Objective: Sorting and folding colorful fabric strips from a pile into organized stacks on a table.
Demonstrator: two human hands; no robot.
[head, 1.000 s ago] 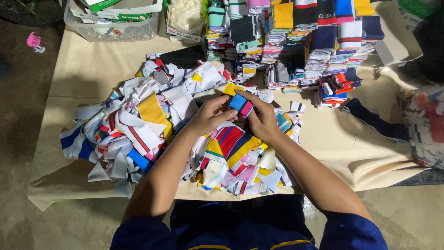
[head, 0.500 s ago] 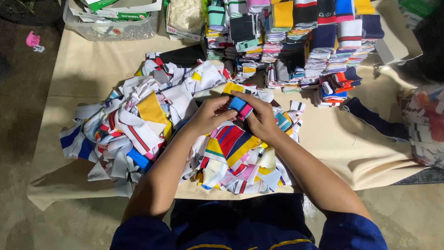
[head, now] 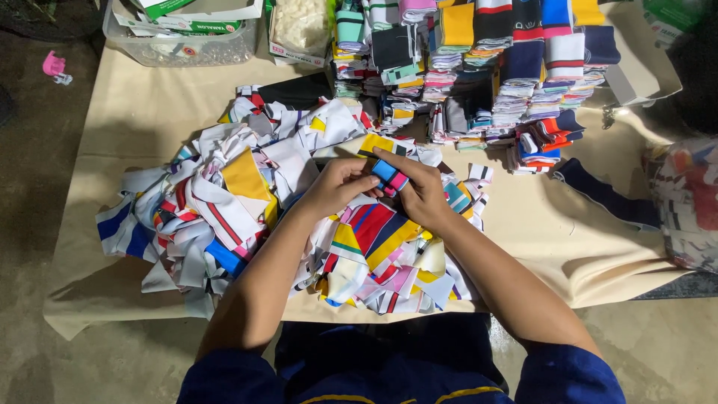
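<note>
We take the loose heap of striped knit pieces [head: 224, 217] as our landmark; it sprawls over the middle of the cloth-covered worktop [head: 134, 120]. To the far left of the heap, off the worktop, a small pink object [head: 54, 66] lies on the floor. Behind the heap's left end stands a clear plastic bin [head: 179, 45] holding flat cartons.

Just over the heap's right part, our left hand [head: 336, 187] curls its fingers toward a small folded band [head: 390, 176], blue with a pink stripe. The left grip presses together on the band's near edge. Our right hand [head: 422, 191] meets it from the other side, thumb and forefinger pinching the same band, so it sits between both hands, lifted slightly above the heap.

We judge the band light, soft and limp: it probably flops or unfolds if held by one corner, so pinching it across the folded edges, as both hands do, looks like the secure hold. It seems neither slippery nor fragile.

Behind and right of the heap rise neat stacks of folded bands [head: 479, 67] in many colours. Further right of the heap a dark navy strip [head: 606, 196] lies flat.
</note>
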